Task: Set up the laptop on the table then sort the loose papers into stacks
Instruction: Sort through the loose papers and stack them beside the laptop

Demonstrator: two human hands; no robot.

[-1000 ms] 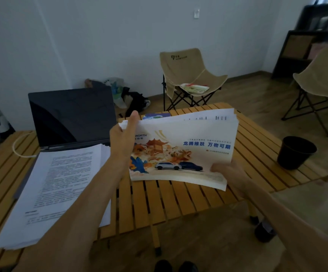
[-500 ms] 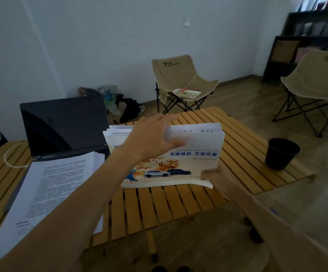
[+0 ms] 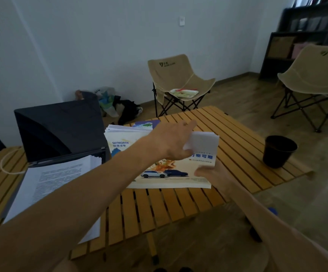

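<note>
The open laptop [image 3: 61, 130] stands at the table's back left with a dark screen. A stack of white printed papers [image 3: 57, 185] lies over its keyboard and the table in front. A stack of brochures [image 3: 159, 173], topped by a colourful cover with cars, lies in the middle of the wooden slat table [image 3: 159, 209]. My left hand [image 3: 173, 142] reaches across that stack and pinches white sheets [image 3: 204, 142] at its far right corner. My right hand [image 3: 212, 173] grips the stack's near right corner.
A black cup [image 3: 279, 151] stands near the table's right edge. A blue-edged leaflet [image 3: 147, 124] peeks out behind the brochures. A white cable [image 3: 6, 163] loops at the left. Two beige folding chairs [image 3: 178, 81] [image 3: 316, 75] stand beyond, with bags [image 3: 120, 107] by the wall.
The brochure stack, held tilted up a second ago, now lies on the table. My left hand moved from its left edge across the top to the far right corner.
</note>
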